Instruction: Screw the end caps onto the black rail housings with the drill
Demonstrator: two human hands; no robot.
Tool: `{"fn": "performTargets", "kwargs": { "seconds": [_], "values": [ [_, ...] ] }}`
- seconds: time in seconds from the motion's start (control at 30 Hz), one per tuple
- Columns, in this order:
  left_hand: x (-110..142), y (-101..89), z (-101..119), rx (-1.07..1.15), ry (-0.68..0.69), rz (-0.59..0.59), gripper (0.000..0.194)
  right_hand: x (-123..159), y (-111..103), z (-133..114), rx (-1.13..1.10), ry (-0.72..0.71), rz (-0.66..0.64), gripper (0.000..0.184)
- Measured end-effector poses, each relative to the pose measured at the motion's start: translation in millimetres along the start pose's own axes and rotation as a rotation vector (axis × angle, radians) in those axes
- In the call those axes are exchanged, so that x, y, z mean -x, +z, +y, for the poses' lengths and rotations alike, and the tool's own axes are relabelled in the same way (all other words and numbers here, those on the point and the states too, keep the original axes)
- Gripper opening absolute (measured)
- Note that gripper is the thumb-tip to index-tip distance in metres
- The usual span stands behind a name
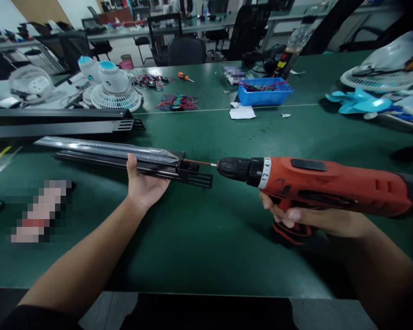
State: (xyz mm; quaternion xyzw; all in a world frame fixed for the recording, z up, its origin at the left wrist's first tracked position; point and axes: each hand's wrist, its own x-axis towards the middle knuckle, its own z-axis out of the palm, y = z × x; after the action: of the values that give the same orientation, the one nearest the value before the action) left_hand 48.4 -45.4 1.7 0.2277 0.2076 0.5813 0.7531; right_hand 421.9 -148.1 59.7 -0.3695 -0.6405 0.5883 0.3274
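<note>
My left hand (146, 189) is clasping one black housing (161, 168); my right hand (318, 220) is gripping one drill (347, 181), its single bit (199, 162) meeting the housing's end.

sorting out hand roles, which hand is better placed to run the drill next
Right, most likely: the right hand grips the red drill, whose bit points at the end of the black housing, while the left hand supports that housing.

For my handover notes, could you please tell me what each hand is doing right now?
Left hand: closed, holding the long black housing with a slotted end.
Right hand: closed, holding the red-and-black pistol-shaped power drill by its handle.
</note>
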Motion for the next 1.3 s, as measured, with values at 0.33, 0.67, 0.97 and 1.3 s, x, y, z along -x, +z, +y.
{"fn": "performTargets", "kwargs": {
  "seconds": [0.33, 0.67, 0.97, 1.3],
  "values": [
    [0.4, 0.1, -0.6, 0.015, -0.014, -0.019, 0.059, 0.5, 0.1, -2.0, 0.028, -0.012, 0.030, 0.028],
    [0.0, 2.4, 0.3, 0.030, -0.023, -0.015, 0.064, 0.6, 1.3, -3.7, 0.036, 0.000, 0.026, 0.026],
    [-1.5, 0.5, -0.3, 0.024, -0.015, -0.034, 0.068, 1.4, 0.9, -2.9, 0.064, -0.005, 0.023, 0.024],
    [-1.1, 1.8, -0.2, 0.013, -0.024, -0.022, 0.070, -5.1, 8.8, -18.2, 0.050, -0.006, 0.030, 0.028]
  ]
}}
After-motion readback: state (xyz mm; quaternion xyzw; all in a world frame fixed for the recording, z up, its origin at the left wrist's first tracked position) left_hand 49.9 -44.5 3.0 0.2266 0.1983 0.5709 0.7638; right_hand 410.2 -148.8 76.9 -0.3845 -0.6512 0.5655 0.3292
